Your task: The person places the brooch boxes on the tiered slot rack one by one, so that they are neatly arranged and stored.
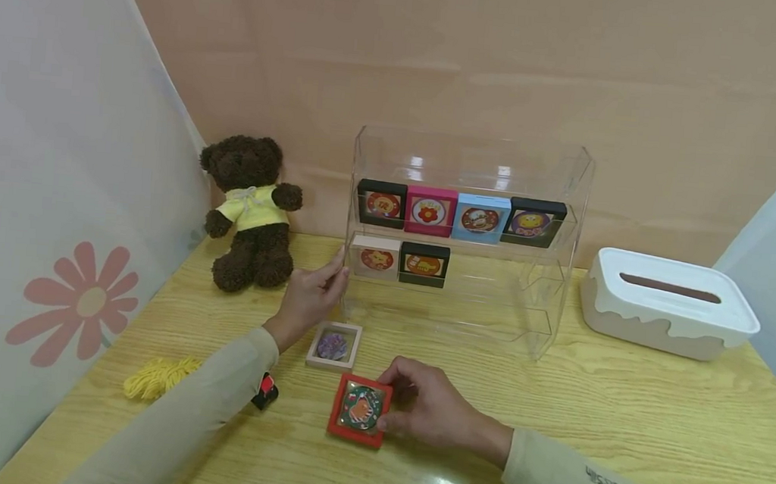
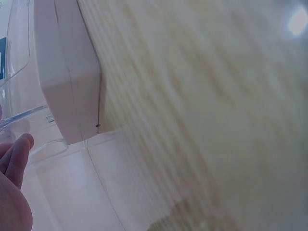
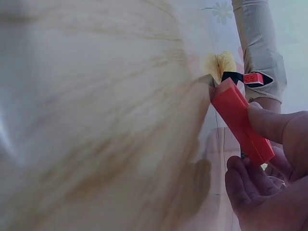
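Note:
Between the thumb and fingers of my right hand (image 1: 433,405) is a red square frame (image 1: 356,438) with a round green badge inside. It is tilted above the table in the head view; its red side (image 3: 240,120) shows in the right wrist view. My left hand (image 1: 310,297) reaches to the left side of a clear acrylic display rack (image 1: 492,311), its extended fingers (image 2: 19,154) at the rack's edge. On the rack's middle tier stand black, pink, blue and black framed badges; a pale framed badge (image 1: 374,258) and a black one (image 1: 423,264) occupy the lower tier.
A light wooden frame (image 1: 315,360) with a purple badge lies before the rack. To the left sit a brown teddy bear (image 1: 255,235) in a yellow shirt and a yellow yarn bundle (image 1: 158,377). A white tissue box (image 1: 670,310) stands at the right.

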A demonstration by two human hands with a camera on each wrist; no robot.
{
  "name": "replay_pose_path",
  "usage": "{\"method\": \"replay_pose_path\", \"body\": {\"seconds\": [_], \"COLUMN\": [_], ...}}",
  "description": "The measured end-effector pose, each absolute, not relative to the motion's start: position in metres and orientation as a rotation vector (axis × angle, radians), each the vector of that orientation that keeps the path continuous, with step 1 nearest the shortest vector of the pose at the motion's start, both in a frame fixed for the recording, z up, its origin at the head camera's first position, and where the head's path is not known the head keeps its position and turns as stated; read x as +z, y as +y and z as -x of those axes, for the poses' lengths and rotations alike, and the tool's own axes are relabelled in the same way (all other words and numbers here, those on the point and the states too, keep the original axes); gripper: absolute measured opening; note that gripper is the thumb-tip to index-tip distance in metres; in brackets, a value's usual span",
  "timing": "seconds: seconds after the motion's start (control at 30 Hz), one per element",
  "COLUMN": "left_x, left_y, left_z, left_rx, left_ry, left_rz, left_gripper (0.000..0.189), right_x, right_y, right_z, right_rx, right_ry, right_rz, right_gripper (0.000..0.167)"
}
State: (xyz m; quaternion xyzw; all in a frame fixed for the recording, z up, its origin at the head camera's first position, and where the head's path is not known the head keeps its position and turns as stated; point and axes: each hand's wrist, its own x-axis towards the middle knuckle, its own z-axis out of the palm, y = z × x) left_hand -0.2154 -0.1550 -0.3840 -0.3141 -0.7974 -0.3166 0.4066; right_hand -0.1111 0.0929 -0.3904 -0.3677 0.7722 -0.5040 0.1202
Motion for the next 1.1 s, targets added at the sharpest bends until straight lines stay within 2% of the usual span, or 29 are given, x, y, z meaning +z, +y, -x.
{"method": "replay_pose_path", "body": {"seconds": [0.63, 1.1], "left_x": [-0.385, -0.387], "left_y": [-0.154, -0.156], "left_z": [0.216, 0.218], "left_rx": [-0.802, -0.799], "left_ry": [-2.000, -1.992], "left_rz": [0.813, 0.799], "left_gripper": [0.036, 0.039], "right_x": [-0.377, -0.381], "right_y": [0.119, 0.138], "right_z": [0.110, 0.122], "right_rx": [-1.534, -1.707], "right_ry": [2.333, 2.322], "right_rz": [1.002, 1.077], "right_gripper": [0.009, 0.010]}}
